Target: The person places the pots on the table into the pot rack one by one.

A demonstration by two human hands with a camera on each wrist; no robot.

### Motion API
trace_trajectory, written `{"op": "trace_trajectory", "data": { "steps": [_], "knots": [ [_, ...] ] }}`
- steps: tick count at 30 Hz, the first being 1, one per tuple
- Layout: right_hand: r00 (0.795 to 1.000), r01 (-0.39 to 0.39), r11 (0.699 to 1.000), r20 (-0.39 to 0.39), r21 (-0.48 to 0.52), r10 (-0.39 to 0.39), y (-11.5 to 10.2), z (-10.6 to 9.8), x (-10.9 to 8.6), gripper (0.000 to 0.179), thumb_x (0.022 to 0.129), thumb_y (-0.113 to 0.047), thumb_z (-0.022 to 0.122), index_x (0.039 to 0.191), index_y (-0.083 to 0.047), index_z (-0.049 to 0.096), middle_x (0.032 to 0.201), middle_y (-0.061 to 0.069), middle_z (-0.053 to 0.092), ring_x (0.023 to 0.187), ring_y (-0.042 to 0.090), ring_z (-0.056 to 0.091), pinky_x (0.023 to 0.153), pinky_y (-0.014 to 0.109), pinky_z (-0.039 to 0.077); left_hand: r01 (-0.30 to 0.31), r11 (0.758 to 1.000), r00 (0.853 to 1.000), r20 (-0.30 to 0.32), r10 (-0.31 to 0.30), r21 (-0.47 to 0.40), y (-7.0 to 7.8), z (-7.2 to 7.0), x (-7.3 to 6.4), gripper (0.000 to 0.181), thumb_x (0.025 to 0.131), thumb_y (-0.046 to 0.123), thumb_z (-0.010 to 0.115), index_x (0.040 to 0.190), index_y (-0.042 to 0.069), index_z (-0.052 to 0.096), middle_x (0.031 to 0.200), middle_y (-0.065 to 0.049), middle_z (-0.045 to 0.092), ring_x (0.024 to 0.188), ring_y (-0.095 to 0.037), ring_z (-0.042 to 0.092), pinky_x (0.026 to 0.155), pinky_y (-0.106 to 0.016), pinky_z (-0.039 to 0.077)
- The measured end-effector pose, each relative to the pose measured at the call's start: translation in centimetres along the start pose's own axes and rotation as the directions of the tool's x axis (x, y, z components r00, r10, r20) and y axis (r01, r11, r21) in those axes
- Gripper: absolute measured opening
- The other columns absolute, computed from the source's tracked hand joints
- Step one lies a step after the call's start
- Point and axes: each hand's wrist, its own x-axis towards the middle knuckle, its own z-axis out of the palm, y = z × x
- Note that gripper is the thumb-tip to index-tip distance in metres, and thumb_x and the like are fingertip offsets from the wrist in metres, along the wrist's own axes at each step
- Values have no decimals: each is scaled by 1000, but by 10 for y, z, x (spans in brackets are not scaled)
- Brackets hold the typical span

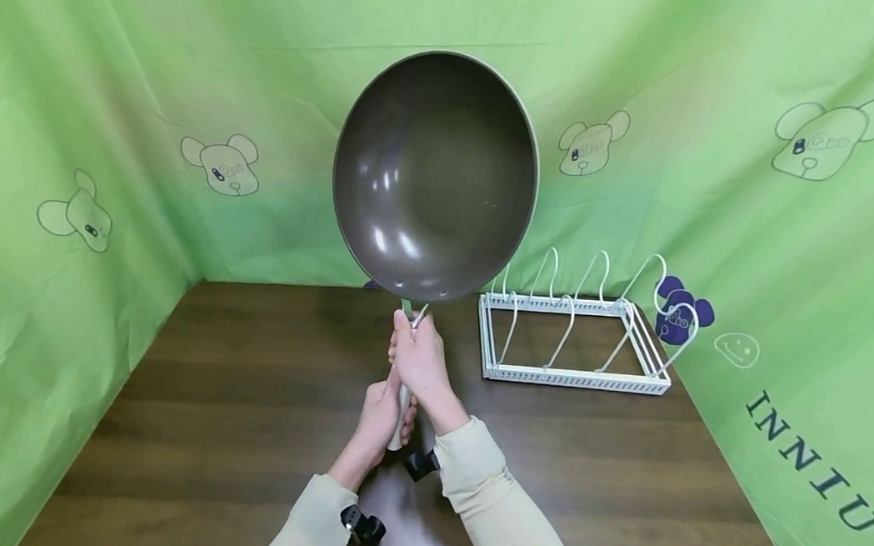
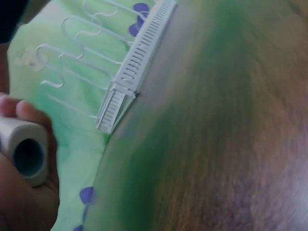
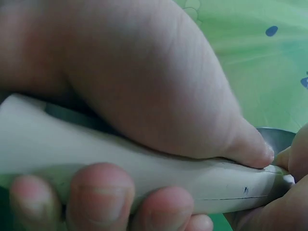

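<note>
A deep dark frying pan (image 1: 437,173) is held up in front of the backdrop, its inside turned towards the head camera and its pale handle (image 1: 401,421) pointing down. My right hand (image 1: 420,355) grips the handle's upper part, close below the pan. Lower down, my left hand (image 1: 381,416) wraps round the same handle near its end. The hollow handle end (image 2: 30,156) shows in the left wrist view. In the right wrist view, the left thumb lies along the handle (image 3: 144,168), with fingertips (image 3: 101,195) curled on its other side.
To the right at the back of the wooden table (image 1: 249,395) stands a white rack (image 1: 576,380) with several wire dividers. Green printed cloth (image 1: 269,71) hangs behind the table and along both sides.
</note>
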Motion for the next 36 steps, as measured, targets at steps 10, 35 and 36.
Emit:
{"op": "trace_trajectory", "data": {
  "steps": [10,35,36],
  "knots": [
    [999,30,997,-41,-70,-33,-3,-8,-6,27,107,-32,49,107,-5,52,74,6,61,61,15,60,59,32,51,-123,991,991,53,126,-49,-5,13,2,73,107,57,29,60,5,48,46,1,44,33,-11,41,32,-26,36],
    [984,29,976,-163,-215,-65,-11,-60,-1,29,107,-31,48,98,-4,55,68,6,62,57,17,58,57,34,48,-51,991,950,300,86,-124,-6,55,27,74,104,66,25,65,7,49,46,3,40,34,-9,38,33,-26,34],
    [983,27,974,-169,-224,-66,-11,-62,-1,28,107,-30,48,100,-4,54,69,6,62,57,18,59,57,35,48,-47,991,949,305,84,-127,-7,57,27,75,103,66,24,65,7,49,46,4,40,34,-9,38,33,-26,34]
  ]
}}
